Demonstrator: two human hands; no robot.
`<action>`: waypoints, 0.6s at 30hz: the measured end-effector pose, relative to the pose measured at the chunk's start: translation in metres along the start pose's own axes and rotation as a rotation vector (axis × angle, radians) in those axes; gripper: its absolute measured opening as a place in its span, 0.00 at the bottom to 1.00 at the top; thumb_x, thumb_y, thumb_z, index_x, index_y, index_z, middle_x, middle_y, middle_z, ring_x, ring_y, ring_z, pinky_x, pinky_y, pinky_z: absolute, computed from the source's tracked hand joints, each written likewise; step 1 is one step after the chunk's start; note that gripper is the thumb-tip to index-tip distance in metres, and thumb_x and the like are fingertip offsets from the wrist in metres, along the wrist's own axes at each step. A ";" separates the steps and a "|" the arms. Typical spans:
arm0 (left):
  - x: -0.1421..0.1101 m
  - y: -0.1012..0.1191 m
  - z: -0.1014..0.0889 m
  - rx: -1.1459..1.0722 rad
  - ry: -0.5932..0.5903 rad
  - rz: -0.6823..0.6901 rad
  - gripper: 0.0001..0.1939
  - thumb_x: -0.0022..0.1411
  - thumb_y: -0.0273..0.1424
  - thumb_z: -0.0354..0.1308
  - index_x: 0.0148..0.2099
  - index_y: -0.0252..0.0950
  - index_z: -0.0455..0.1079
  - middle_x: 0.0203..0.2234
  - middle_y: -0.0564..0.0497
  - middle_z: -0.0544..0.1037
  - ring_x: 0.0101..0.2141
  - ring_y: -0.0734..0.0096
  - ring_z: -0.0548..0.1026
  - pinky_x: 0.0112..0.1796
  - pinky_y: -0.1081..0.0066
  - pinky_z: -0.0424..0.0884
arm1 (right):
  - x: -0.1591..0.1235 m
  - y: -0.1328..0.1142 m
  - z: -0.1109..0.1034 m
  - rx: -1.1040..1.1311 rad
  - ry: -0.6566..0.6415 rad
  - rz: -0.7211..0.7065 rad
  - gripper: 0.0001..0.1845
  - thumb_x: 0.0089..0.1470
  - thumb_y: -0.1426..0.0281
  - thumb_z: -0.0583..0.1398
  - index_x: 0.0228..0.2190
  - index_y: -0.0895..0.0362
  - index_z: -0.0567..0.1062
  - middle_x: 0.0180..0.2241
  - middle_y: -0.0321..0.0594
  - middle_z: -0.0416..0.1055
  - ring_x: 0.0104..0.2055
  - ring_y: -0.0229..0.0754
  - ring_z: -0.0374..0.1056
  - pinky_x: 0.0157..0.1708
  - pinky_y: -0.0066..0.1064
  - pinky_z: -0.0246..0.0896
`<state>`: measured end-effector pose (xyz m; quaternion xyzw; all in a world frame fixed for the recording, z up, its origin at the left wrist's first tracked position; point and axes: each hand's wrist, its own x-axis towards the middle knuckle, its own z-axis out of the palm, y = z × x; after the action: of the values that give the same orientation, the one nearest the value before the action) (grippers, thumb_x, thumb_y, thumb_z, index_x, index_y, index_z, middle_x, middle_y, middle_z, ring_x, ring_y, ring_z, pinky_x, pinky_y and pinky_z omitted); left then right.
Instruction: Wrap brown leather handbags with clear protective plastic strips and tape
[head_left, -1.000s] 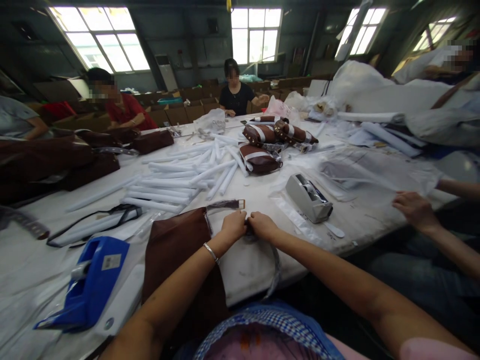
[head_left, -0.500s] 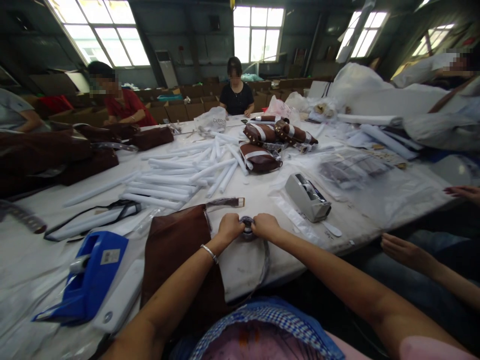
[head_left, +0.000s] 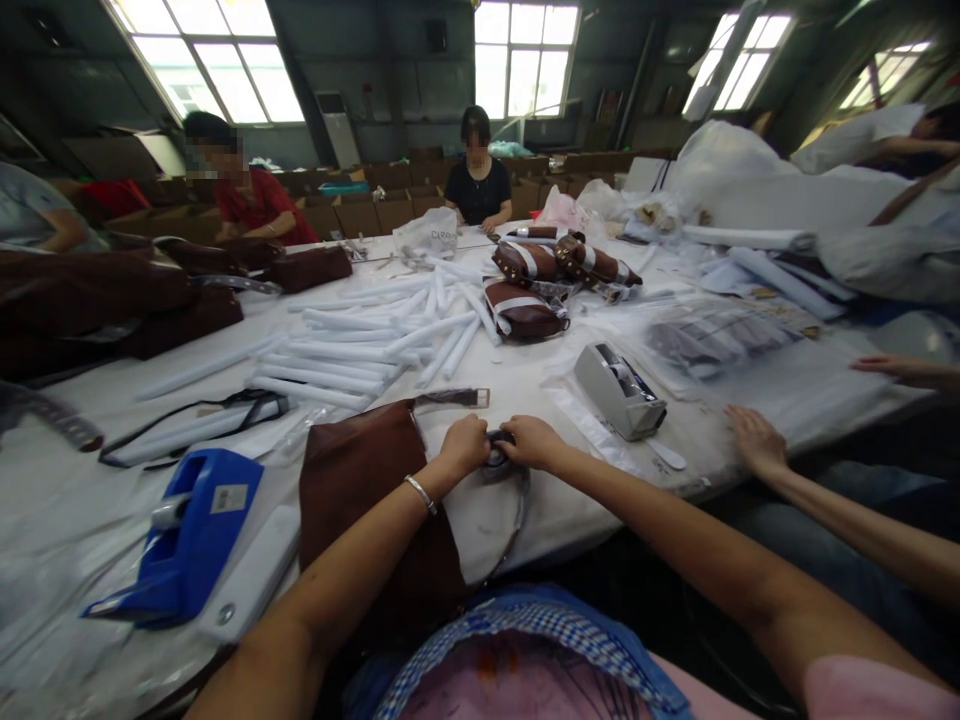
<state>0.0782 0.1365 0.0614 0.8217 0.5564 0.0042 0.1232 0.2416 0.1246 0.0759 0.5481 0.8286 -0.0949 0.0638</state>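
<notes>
Over the table, my left hand (head_left: 466, 442) and my right hand (head_left: 531, 441) meet at a dark strap (head_left: 498, 462) wound into a small coil, with what looks like clear wrap on it. Both hands have closed fingers on the coil, one at each side. From it a loose length of strap hangs down toward the table's front edge. Left of the coil lies a brown bag (head_left: 364, 470), partly hidden by my left forearm. A wrapped strap end with a buckle (head_left: 480, 398) sticks out from the bag's top, just beyond my left hand.
A blue tape dispenser (head_left: 196, 540) stands left, a grey tape dispenser (head_left: 619, 392) right. White tubes (head_left: 330, 362) are heaped mid-table, beside several brown bags (head_left: 525, 312) with white bands. A co-worker's hand (head_left: 756, 440) rests on plastic at right. Other people sit across the table.
My hands stay on the coil, which has turned slightly. At right, the co-worker's hand has moved forward onto the table's plastic. The view has shifted a little.
</notes>
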 end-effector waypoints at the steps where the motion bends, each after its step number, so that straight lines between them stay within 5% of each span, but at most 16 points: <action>1: 0.000 0.000 0.002 -0.004 0.005 -0.019 0.11 0.65 0.33 0.56 0.44 0.32 0.74 0.42 0.42 0.78 0.44 0.61 0.76 0.45 0.63 0.71 | -0.002 -0.001 0.003 -0.002 0.004 0.036 0.21 0.62 0.57 0.55 0.43 0.60 0.78 0.43 0.51 0.76 0.46 0.50 0.73 0.42 0.33 0.63; 6: -0.004 0.001 0.003 -0.007 -0.022 -0.077 0.13 0.61 0.33 0.54 0.42 0.32 0.77 0.36 0.40 0.80 0.40 0.59 0.78 0.40 0.69 0.70 | -0.004 -0.007 0.011 -0.009 0.014 0.099 0.18 0.64 0.65 0.53 0.42 0.62 0.78 0.42 0.53 0.76 0.45 0.49 0.73 0.42 0.32 0.63; 12: -0.012 -0.001 -0.007 0.026 -0.063 0.010 0.15 0.64 0.37 0.58 0.49 0.33 0.72 0.46 0.43 0.76 0.44 0.61 0.76 0.45 0.60 0.72 | 0.005 -0.015 0.010 0.004 0.009 -0.112 0.13 0.62 0.74 0.54 0.43 0.61 0.77 0.45 0.51 0.74 0.52 0.46 0.67 0.49 0.29 0.60; 18: -0.010 -0.006 -0.004 0.043 -0.130 0.073 0.15 0.67 0.38 0.58 0.51 0.34 0.70 0.48 0.45 0.74 0.45 0.62 0.75 0.46 0.56 0.74 | 0.007 -0.010 0.012 0.027 -0.006 -0.142 0.13 0.63 0.68 0.56 0.42 0.60 0.77 0.43 0.50 0.75 0.49 0.47 0.70 0.46 0.31 0.61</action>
<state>0.0682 0.1305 0.0653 0.8425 0.5167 -0.0569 0.1412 0.2298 0.1240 0.0632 0.4884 0.8638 -0.1119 0.0520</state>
